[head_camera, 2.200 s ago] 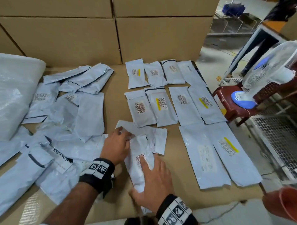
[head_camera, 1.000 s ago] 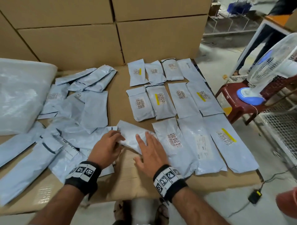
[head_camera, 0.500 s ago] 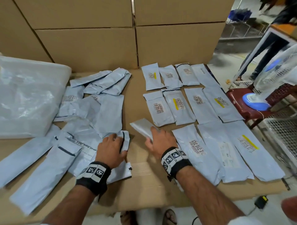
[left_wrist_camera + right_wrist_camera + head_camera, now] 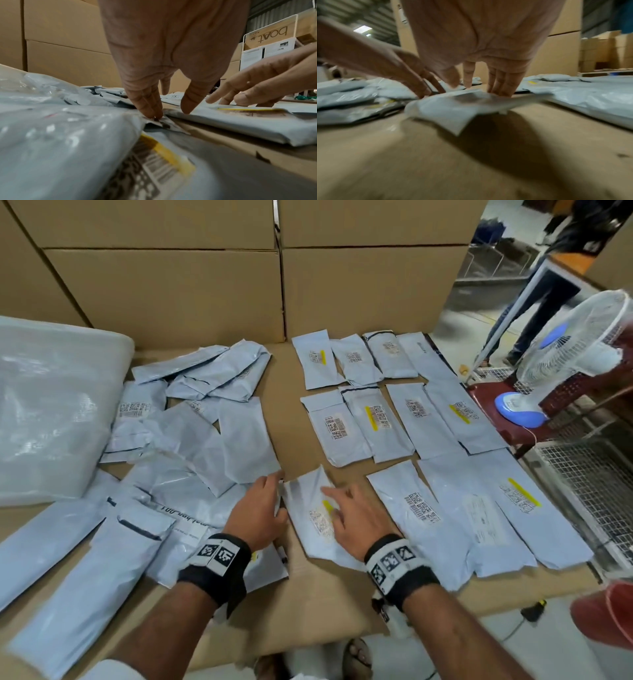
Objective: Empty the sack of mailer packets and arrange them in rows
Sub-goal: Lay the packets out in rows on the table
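A cardboard table point(image 4: 301, 594) carries rows of grey mailer packets point(image 4: 394, 419) beyond the fingertips. One packet point(image 4: 308, 508) lies flat under the right hand point(image 4: 356, 518), whose straight fingers point(image 4: 501, 81) press it. The left hand point(image 4: 257, 515), fingers extended and holding nothing, touches that packet's left edge.
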